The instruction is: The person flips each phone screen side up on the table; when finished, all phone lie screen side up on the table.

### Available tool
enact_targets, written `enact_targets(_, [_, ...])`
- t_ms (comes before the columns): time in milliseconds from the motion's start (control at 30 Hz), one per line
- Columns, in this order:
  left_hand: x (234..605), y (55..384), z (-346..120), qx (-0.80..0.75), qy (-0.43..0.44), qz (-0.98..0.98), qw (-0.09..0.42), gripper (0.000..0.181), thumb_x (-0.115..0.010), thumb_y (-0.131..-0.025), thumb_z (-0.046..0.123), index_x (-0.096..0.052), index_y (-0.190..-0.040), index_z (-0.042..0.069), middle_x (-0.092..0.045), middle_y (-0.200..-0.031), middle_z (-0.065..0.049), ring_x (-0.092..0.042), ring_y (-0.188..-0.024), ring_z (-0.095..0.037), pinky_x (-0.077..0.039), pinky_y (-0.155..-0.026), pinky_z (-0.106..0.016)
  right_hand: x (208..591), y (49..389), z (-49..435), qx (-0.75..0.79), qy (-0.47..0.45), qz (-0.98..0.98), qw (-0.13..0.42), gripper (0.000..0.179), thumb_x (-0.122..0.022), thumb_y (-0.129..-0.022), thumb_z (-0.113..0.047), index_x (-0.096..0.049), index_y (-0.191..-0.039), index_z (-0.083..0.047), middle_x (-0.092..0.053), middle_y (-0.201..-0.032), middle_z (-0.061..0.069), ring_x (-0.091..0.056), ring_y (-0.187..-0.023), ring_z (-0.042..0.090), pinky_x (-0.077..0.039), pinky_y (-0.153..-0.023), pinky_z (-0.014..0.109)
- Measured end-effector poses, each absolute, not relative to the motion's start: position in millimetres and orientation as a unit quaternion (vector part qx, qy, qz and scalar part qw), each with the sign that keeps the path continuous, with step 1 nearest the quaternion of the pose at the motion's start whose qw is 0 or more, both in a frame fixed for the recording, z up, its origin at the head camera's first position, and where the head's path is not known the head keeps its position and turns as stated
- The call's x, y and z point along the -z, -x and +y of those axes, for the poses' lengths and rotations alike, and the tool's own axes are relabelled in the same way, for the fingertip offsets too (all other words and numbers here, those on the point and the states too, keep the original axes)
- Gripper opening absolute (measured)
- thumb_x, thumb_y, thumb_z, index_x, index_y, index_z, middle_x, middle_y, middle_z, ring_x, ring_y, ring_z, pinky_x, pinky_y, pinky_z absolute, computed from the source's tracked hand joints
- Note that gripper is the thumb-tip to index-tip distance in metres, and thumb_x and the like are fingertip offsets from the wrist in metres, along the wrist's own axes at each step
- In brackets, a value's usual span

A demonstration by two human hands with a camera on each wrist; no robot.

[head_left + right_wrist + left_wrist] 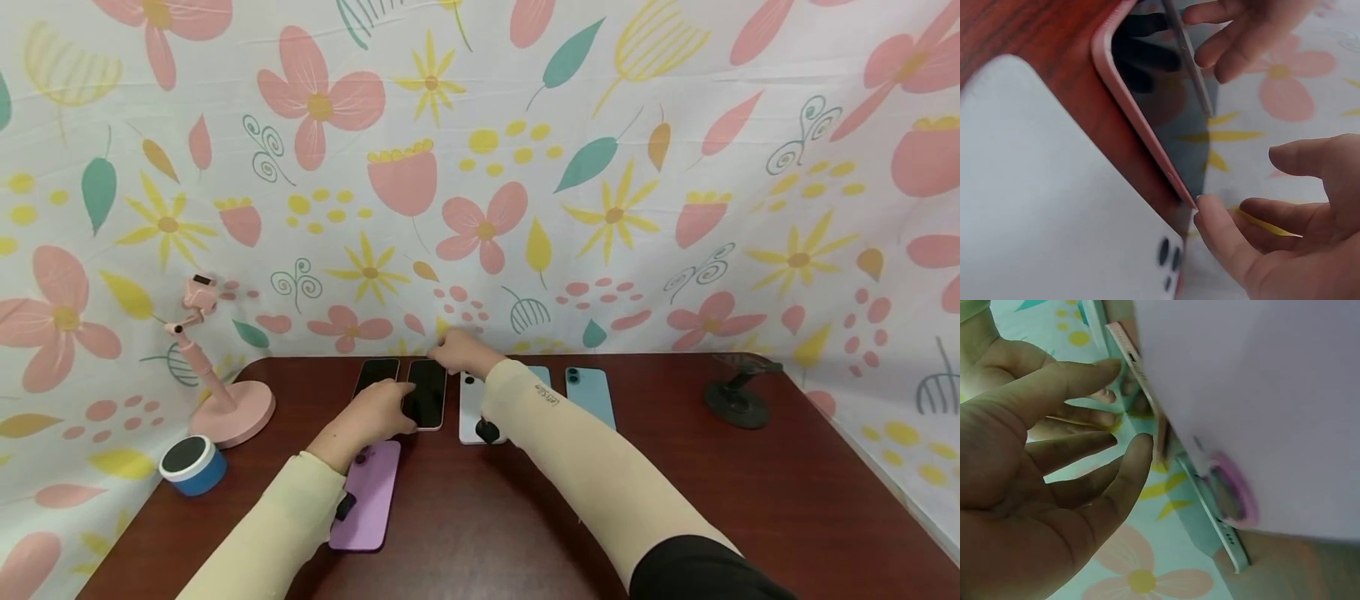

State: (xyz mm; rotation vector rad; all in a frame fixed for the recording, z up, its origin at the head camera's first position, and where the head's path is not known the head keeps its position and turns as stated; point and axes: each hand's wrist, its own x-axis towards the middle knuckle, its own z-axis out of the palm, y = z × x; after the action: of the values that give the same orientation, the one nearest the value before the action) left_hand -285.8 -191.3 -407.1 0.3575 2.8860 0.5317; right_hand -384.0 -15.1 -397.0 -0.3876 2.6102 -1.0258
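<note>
A pink-edged phone (426, 400) lies screen up at the table's back, its dark glass reflecting the room. At its near left side is my left hand (375, 415), fingers spread and slightly bent. My right hand (463, 353) reaches over its far end. In the right wrist view, a fingertip (1210, 215) of that hand meets or nearly meets the phone's corner. Another dark-screened phone (377, 372) lies to the left, partly hidden. A purple phone (378, 492) lies back up beneath my left wrist. To the right is a white phone (471, 412), back up, partly covered by my right arm.
Two blue phones, one mostly hidden (542, 378) and one in plain sight (591, 396), lie right of the white one. A pink stand (232, 408) and a blue-and-white round container (197, 467) occupy the left. At right is a dark stand (738, 400). Floral cloth (480, 167) hangs behind.
</note>
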Motion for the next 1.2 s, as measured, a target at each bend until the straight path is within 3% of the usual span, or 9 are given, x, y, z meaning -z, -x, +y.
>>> enact_targets(100, [403, 285, -186, -0.188, -0.124, 0.97, 0.087, 0.072, -0.085, -0.089, 0.018, -0.057, -0.153, 0.0, -0.059, -0.154, -0.024, -0.059, -0.139, -0.042, -0.056, -0.104, -0.051, 391, 384, -6, 0.372, 0.141, 0.906, 0.147, 0.044, -0.055, -0.11, -0.029, -0.065, -0.142, -0.001, -0.07, -0.126, 0.017, -0.076, -0.104, 0.031, -0.063, -0.092, 0.039])
enact_targets(367, [401, 286, -169, -0.22, -0.136, 0.961, 0.097, 0.073, -0.085, -0.09, 0.022, -0.057, -0.154, 0.004, -0.068, -0.144, -0.018, -0.07, -0.103, -0.025, -0.058, -0.094, -0.045, 383, 389, 12, 0.391, 0.134, 0.896, 0.163, 0.051, -0.055, -0.11, -0.03, -0.056, -0.154, -0.003, -0.054, -0.162, 0.016, -0.07, -0.127, 0.034, -0.062, -0.099, 0.038])
enact_targets(533, [402, 285, -156, -0.213, -0.164, 0.958, 0.101, 0.073, -0.085, -0.091, 0.023, -0.056, -0.154, 0.003, -0.067, -0.146, -0.019, -0.072, -0.114, -0.027, -0.059, -0.1, -0.048, 381, 391, 26, 0.402, 0.123, 0.892, 0.165, 0.054, -0.055, -0.111, -0.027, -0.052, -0.157, 0.001, -0.046, -0.168, 0.017, -0.071, -0.125, 0.036, -0.061, -0.102, 0.041])
enact_targets(800, [408, 286, -136, -0.201, -0.199, 0.953, 0.106, 0.077, -0.089, -0.086, 0.027, -0.058, -0.151, 0.0, -0.063, -0.149, -0.021, -0.062, -0.135, -0.034, -0.053, -0.112, -0.05, 391, 395, 52, 0.382, 0.102, 0.906, 0.154, 0.05, -0.061, -0.107, -0.02, -0.056, -0.15, 0.004, -0.055, -0.161, 0.018, -0.072, -0.116, 0.032, -0.063, -0.096, 0.036])
enact_targets(867, [409, 286, -131, -0.202, -0.203, 0.952, 0.109, 0.08, -0.091, -0.085, 0.028, -0.058, -0.151, -0.001, -0.063, -0.149, -0.022, -0.062, -0.135, -0.034, -0.053, -0.113, -0.049, 394, 396, 56, 0.361, 0.104, 0.915, 0.148, 0.041, -0.064, -0.104, -0.018, -0.066, -0.137, 0.006, -0.068, -0.143, 0.017, -0.073, -0.103, 0.027, -0.063, -0.087, 0.033])
enact_targets(933, [410, 287, -127, -0.2, -0.206, 0.951, 0.114, 0.082, -0.091, -0.084, 0.028, -0.056, -0.153, -0.001, -0.062, -0.15, -0.023, -0.061, -0.137, -0.035, -0.052, -0.115, -0.049, 397, 398, 59, 0.334, 0.102, 0.926, 0.141, 0.027, -0.067, -0.102, -0.017, -0.074, -0.117, 0.005, -0.077, -0.11, 0.013, -0.069, -0.085, 0.021, -0.06, -0.076, 0.031])
enact_targets(1000, [411, 287, -123, -0.199, -0.208, 0.95, 0.119, 0.085, -0.092, -0.083, 0.028, -0.055, -0.154, -0.001, -0.061, -0.152, -0.023, -0.06, -0.138, -0.035, -0.05, -0.117, -0.049, 398, 399, 61, 0.304, 0.094, 0.938, 0.139, 0.02, -0.068, -0.101, -0.016, -0.073, -0.091, 0.0, -0.068, -0.078, 0.006, -0.06, -0.068, 0.017, -0.053, -0.065, 0.029])
enact_targets(1100, [412, 287, -117, -0.186, -0.205, 0.953, 0.121, 0.086, -0.094, -0.082, 0.029, -0.056, -0.154, 0.0, -0.061, -0.15, -0.023, -0.061, -0.136, -0.036, -0.051, -0.117, -0.049, 400, 400, 62, 0.28, 0.086, 0.946, 0.141, 0.03, -0.069, -0.101, -0.016, -0.064, -0.073, -0.008, -0.058, -0.064, 0.0, -0.053, -0.06, 0.015, -0.045, -0.057, 0.028])
enact_targets(1200, [414, 286, -112, -0.168, -0.196, 0.959, 0.114, 0.085, -0.095, -0.08, 0.029, -0.059, -0.151, 0.001, -0.063, -0.146, -0.023, -0.063, -0.133, -0.036, -0.052, -0.116, -0.048, 401, 398, 62, 0.271, 0.08, 0.949, 0.143, 0.037, -0.069, -0.102, -0.016, -0.057, -0.067, -0.012, -0.056, -0.064, 0.0, -0.051, -0.061, 0.016, -0.041, -0.055, 0.028])
